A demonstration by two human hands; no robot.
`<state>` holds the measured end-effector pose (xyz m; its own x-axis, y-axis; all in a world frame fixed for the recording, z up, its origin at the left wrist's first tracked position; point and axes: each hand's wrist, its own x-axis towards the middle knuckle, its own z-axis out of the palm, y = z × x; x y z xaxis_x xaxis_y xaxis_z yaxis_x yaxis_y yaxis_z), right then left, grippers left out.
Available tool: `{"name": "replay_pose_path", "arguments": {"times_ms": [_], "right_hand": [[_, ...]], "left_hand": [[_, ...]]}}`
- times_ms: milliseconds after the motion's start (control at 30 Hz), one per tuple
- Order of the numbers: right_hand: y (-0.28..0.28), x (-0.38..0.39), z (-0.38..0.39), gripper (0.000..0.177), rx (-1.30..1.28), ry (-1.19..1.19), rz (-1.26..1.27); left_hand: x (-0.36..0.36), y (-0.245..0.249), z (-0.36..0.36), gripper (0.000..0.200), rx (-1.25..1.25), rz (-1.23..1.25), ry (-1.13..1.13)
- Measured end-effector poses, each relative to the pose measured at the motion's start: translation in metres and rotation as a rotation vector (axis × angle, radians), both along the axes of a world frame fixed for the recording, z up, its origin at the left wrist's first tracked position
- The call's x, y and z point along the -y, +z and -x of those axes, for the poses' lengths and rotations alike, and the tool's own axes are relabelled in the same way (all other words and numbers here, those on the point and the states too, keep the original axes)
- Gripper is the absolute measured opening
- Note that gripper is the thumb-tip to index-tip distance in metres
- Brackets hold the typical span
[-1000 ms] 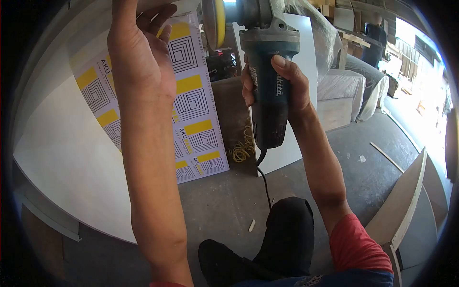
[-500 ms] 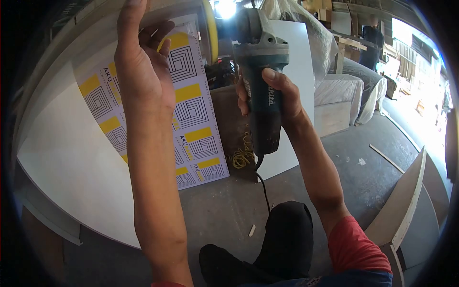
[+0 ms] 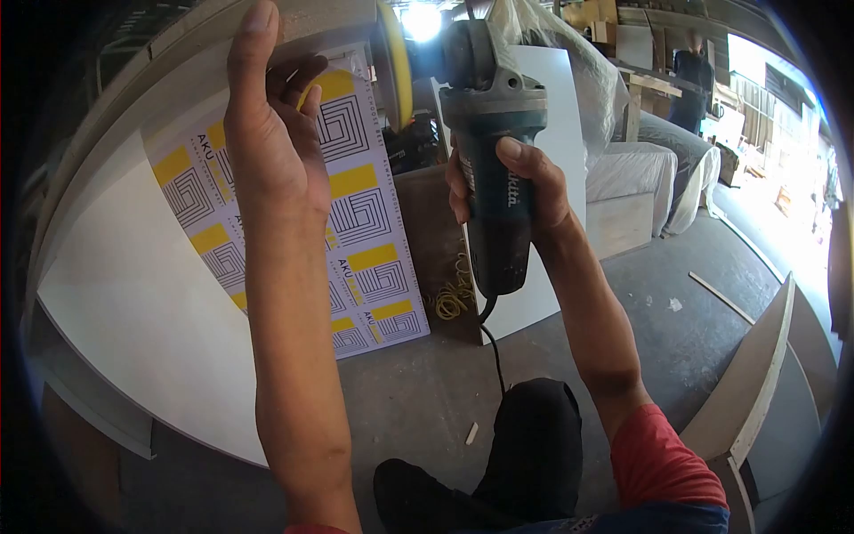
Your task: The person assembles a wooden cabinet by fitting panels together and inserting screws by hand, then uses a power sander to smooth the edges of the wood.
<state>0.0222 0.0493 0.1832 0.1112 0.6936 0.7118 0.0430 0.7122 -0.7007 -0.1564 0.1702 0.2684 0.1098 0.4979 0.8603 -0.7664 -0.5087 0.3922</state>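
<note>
My right hand (image 3: 544,182) is wrapped round the dark green body of a Makita angle grinder (image 3: 500,249), thumb across its front. The grinder stands upright, with a round yellow pad (image 3: 394,67) on its head facing left. Beside the pad is the end of a pale wooden board (image 3: 329,20) at the top of the view. My left hand (image 3: 276,151) is at the board's lower edge, thumb up on its face and fingers under it; the fingertips are partly hidden. A black cord (image 3: 496,356) hangs from the grinder.
Below the board lean a white panel (image 3: 160,329) and a sheet printed yellow and black (image 3: 369,258). Another white panel (image 3: 553,276) stands behind the grinder, near a coiled yellow hose (image 3: 451,303). Plastic-covered furniture (image 3: 623,173) and a person (image 3: 689,80) are farther back. Boards (image 3: 743,383) lean at right.
The grinder and my right hand have shifted slightly right and down in view. My left hand has moved a little right with the whole scene; its hold looks the same.
</note>
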Motion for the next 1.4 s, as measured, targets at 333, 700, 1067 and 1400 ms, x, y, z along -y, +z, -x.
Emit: {"name": "replay_pose_path", "arguments": {"times_ms": [333, 700, 1067, 1400], "right_hand": [[0.004, 0.007, 0.001, 0.070, 0.025, 0.061, -0.045], [0.008, 0.015, 0.003, 0.067, 0.055, 0.028, -0.041], [0.002, -0.003, -0.003, 0.066, -0.006, -0.006, -0.005], [-0.017, -0.031, -0.021, 0.063, -0.085, 0.014, 0.086]], "left_hand": [[-0.002, -0.001, -0.001, 0.087, 0.005, -0.040, -0.025], [0.000, 0.001, -0.003, 0.085, 0.049, -0.024, -0.085], [0.004, 0.001, -0.002, 0.081, 0.013, 0.005, -0.002], [0.000, 0.005, -0.001, 0.092, -0.023, -0.041, 0.019]]}}
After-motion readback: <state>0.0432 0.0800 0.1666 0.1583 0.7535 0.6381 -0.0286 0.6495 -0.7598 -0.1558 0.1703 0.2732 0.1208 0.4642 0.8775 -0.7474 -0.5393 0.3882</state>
